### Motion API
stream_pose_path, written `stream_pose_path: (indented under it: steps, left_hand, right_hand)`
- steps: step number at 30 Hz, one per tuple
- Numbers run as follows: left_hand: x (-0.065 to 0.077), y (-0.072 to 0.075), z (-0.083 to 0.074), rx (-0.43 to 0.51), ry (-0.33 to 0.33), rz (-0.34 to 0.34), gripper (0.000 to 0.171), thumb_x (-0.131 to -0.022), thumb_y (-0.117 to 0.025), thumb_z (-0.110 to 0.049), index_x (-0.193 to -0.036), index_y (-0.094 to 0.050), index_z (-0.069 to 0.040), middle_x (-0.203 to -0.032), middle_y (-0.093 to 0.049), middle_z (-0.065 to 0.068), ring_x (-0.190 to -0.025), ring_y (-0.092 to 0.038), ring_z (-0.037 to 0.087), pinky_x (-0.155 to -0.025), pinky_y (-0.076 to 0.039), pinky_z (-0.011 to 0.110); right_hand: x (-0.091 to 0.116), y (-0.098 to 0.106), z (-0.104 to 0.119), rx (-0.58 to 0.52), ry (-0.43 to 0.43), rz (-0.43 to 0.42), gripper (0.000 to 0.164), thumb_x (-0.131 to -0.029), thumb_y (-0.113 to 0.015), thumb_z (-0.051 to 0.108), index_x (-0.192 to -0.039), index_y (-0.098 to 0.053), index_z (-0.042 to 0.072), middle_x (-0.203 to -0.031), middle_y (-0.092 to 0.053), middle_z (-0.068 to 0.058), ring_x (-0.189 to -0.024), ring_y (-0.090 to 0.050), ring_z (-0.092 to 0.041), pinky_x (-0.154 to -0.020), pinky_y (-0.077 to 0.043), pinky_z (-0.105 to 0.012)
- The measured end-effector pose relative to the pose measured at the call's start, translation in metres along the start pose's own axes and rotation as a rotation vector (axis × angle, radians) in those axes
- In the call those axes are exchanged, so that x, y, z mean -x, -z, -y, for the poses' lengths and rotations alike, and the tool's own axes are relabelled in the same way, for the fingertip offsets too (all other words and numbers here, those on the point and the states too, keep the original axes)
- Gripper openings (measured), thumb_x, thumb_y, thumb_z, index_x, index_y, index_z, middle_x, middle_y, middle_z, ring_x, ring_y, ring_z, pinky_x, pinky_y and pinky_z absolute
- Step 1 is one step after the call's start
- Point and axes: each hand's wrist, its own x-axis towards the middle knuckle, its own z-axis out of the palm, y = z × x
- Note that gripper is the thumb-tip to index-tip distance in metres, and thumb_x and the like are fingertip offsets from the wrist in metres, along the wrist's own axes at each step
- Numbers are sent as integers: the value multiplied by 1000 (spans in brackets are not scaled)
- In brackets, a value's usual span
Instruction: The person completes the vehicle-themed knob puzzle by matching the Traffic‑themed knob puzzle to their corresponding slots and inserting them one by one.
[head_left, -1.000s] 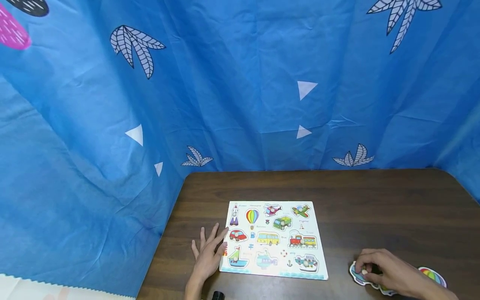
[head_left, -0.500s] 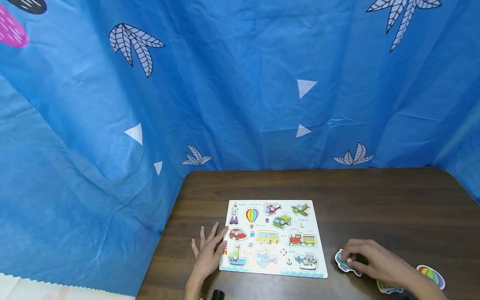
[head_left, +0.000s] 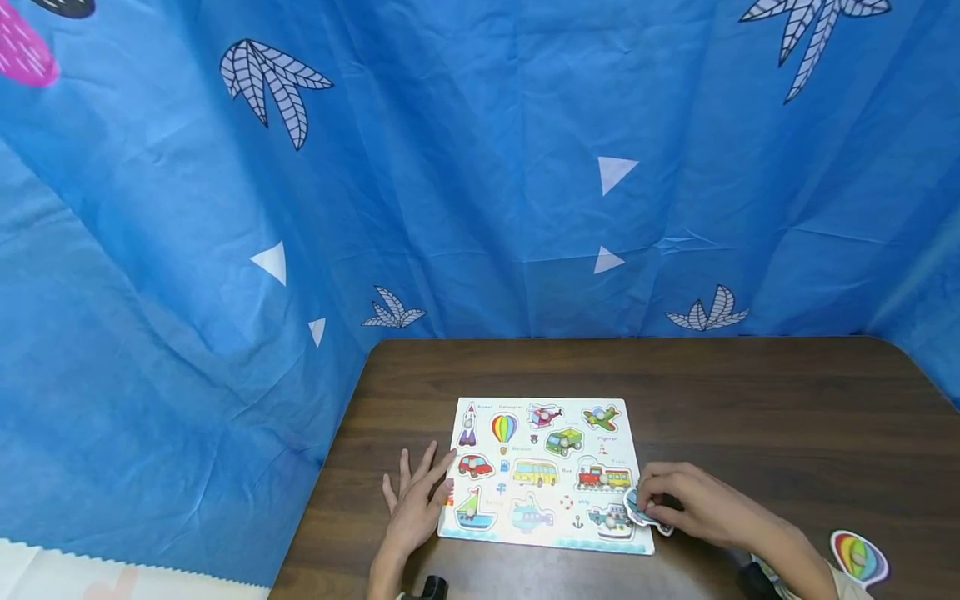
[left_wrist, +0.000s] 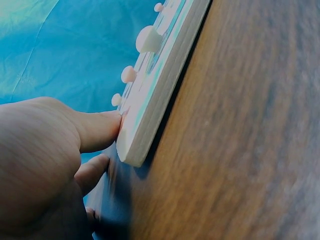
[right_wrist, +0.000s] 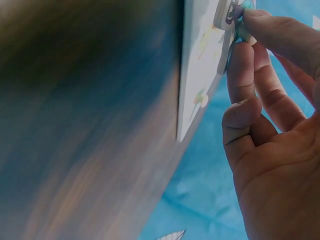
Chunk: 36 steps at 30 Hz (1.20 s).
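A white wooden peg puzzle board (head_left: 525, 540) with vehicle pictures lies on the table. My left hand (head_left: 414, 508) rests at its left side, fingers spread; in the left wrist view the thumb (left_wrist: 100, 131) touches the board's edge. Over the board's right edge, near the ship piece (head_left: 611, 522), my right hand (head_left: 686, 500) pinches a bluish puzzle piece (head_left: 632, 504) by its knob. The fingers cover much of this piece. In the right wrist view, the pinched piece (right_wrist: 223, 15) stands close above the board (right_wrist: 192, 75).
A rainbow-striped balloon piece (head_left: 859, 557) lies on the brown table (head_left: 750, 400) at the right, beside the forearm. Blue printed cloth (head_left: 480, 208) hangs behind the table. The bus (head_left: 536, 473) and submarine (head_left: 532, 514) spots show faded pictures without knobs.
My right hand has carried the bluish piece leftward from the table to the board's right edge. The left hand has stayed in place. A green piece seen earlier is now hidden by the right arm.
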Motion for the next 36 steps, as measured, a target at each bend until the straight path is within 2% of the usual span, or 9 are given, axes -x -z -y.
stream_pose_path:
  steps: [6,16,24,31,36]
  left_hand:
    - [0,2,-1,2,8,8,43,-104,-52,-36,-145,-55,-25,-162,-34,13,-150,2,55,-107,15,77]
    - [2,1,-2,0,9,0,43,-103,-54,-36,-144,-56,-26,-161,-35,14,-150,1,56,-107,14,77]
    - [0,1,-1,-5,9,-3,43,-103,-53,-37,-144,-56,-26,-161,-35,13,-150,2,55,-107,14,76]
    - [-2,1,-1,-5,5,1,44,-103,-53,-38,-145,-56,-25,-161,-35,14,-150,2,55,-107,14,76]
    - [-1,1,-2,-7,14,5,44,-103,-53,-37,-145,-56,-25,-162,-35,13,-150,2,55,-107,14,76]
  right_hand:
    - [-22,-8,5,-12,52,19,16,-95,-69,8,-96,-70,24,-96,-63,14,-80,-53,6,-62,-49,-18]
    - [-57,-21,12,17,51,95,13,-95,-69,12,-99,-71,25,-94,-63,16,-79,-53,2,-68,-48,-17]
    - [-85,-40,17,52,149,115,11,-93,-70,8,-97,-73,17,-92,-66,12,-80,-57,3,-72,-50,-13]
    - [-101,-59,24,67,146,172,11,-93,-70,8,-96,-74,18,-93,-65,12,-78,-55,6,-71,-46,-8]
    - [-109,-72,27,117,172,176,13,-91,-70,6,-93,-73,18,-90,-65,12,-76,-53,5,-70,-42,-6]
